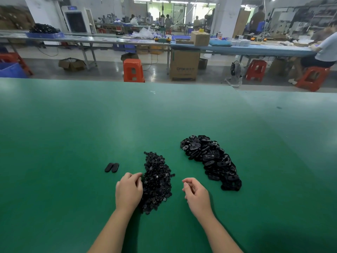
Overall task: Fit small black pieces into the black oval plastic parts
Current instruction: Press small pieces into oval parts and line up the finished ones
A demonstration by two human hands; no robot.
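Note:
A heap of small black pieces lies on the green table in front of me. A bigger heap of black oval plastic parts lies to its right. Two oval parts sit side by side, apart from the heaps, to the left. My left hand rests at the left edge of the small-piece heap, its fingertips curled into the pieces; whether they pinch one is hidden. Between the two heaps, my right hand hovers with loosely curled fingers and holds nothing that I can see.
The table's far edge runs across the view, with an orange stool and a cardboard box behind it. Long benches with crates stand further back, and a seated person is at the far right.

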